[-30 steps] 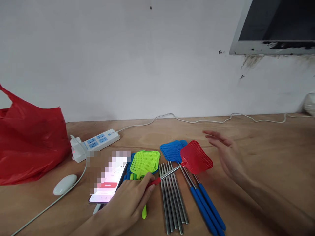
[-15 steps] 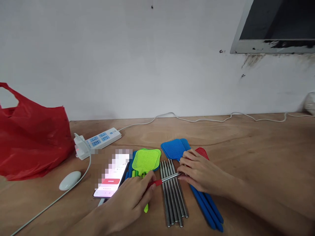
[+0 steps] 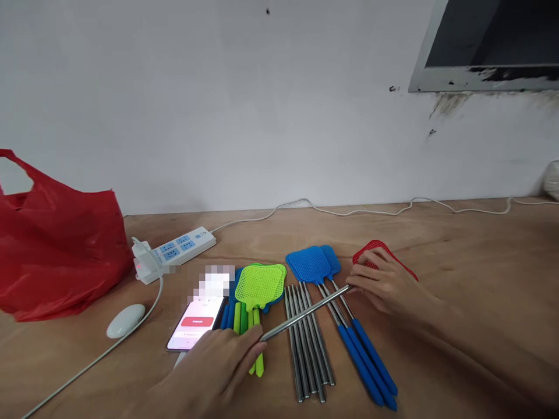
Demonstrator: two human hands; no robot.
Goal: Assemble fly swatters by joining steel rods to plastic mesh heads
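Note:
Between my hands a red fly swatter with a bare metal rod (image 3: 305,314) is held slanting up to the right. My left hand (image 3: 218,361) is closed around its lower end, covering the handle. My right hand (image 3: 384,279) grips the rod's far end by the red mesh head (image 3: 376,247), part of which the fingers hide. Below the rod lie several loose metal tubes (image 3: 305,355), side by side. Several blue fly swatters (image 3: 312,265) with blue grips rest to their right. Green fly swatters (image 3: 262,285) are stacked on blue ones to the left.
A lit phone (image 3: 198,320) lies beside my left hand, partly blurred out. Further left are a white mouse-shaped object (image 3: 125,320), a power strip (image 3: 183,247) with a plugged-in charger, and a red plastic bag (image 3: 61,250). A white cable (image 3: 349,214) runs along the wall.
My right hand has moved right and slightly up with the red mesh head. More of the metal rod now shows between my hands, and the red handle has gone out of sight.

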